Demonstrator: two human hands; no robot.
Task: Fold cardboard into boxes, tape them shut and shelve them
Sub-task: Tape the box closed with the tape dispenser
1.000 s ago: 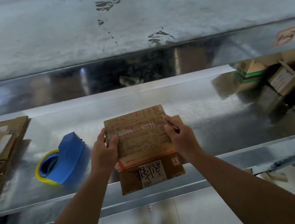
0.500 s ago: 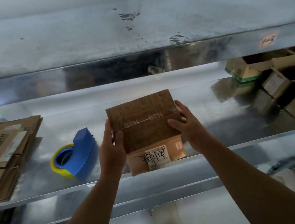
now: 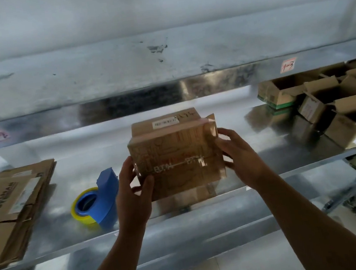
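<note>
The cardboard box (image 3: 175, 155) is closed and is held in 2 hands, 1 on each side, over the front part of the metal shelf (image 3: 185, 225). Whether its underside touches the shelf cannot be told. The box's broad printed face is turned toward the camera. Glossy clear tape runs across the seam on that face and wraps over the box's right edge. A white barcode label (image 3: 164, 123) sits on the face that tilts away at the top of the box.

The left hand (image 3: 133, 196) grips the box's lower left corner, with the thumb on the printed face and the fingers curled round the side. The right hand (image 3: 242, 160) clasps the box's right edge, its fingers bent against the side. The hands are apart, with the box between them.

Left of the box, just beside the left hand, a blue tape dispenser (image 3: 100, 198) with a yellow roll lies on the shelf. Farther left of the box lies a stack of flattened cardboard (image 3: 10, 204). Right of the box, well apart from it, is a heap of open cartons (image 3: 329, 109). Above and to the right of the box, a pink tag (image 3: 287, 65) reading 1-3 is stuck on the edge of the upper shelf (image 3: 117, 70).
</note>
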